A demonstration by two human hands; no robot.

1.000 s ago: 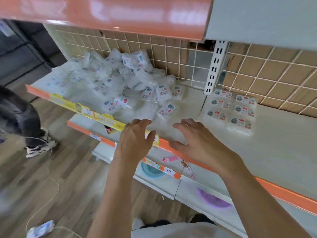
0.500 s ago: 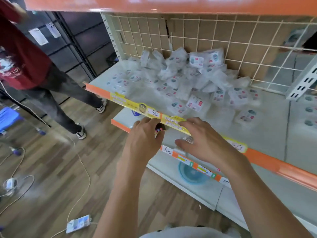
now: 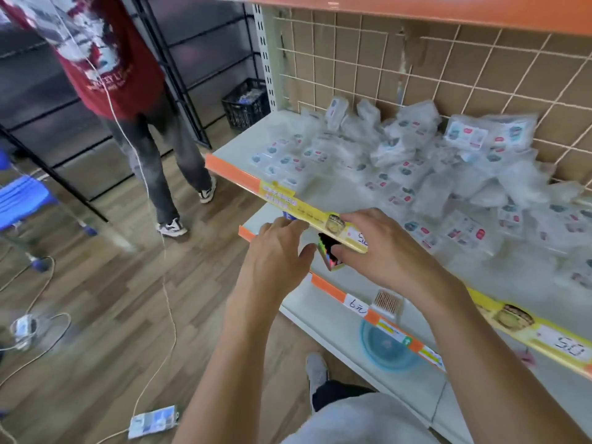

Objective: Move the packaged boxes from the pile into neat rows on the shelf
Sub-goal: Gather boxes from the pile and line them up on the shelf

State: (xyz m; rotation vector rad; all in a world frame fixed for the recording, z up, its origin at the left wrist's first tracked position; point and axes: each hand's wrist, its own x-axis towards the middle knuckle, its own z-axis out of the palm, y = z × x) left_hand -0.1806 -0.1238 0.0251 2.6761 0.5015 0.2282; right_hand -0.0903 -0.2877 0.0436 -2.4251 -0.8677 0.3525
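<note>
There, clear-wrapped boxes (image 3: pixel 426 174) jumbled on shelf (image 3: pixel 246 145); left hand (image 3: pixel 275 254), right hand (image 3: pixel 384 251) empty, grip released.

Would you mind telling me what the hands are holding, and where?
Nothing: left hand and right hand hover empty before the shelf edge, short of the pile.

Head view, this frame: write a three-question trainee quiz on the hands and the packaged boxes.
1. True or false: the left hand grips a packaged box.
2. Where does the pile of packaged boxes lie? A) floor B) shelf against the wire grid C) blue basin
3. What colour is the bystander's shirt?

Key: 1 false, both it and the right hand are empty, at the shelf's front edge. 2 B. 3 red.
</note>
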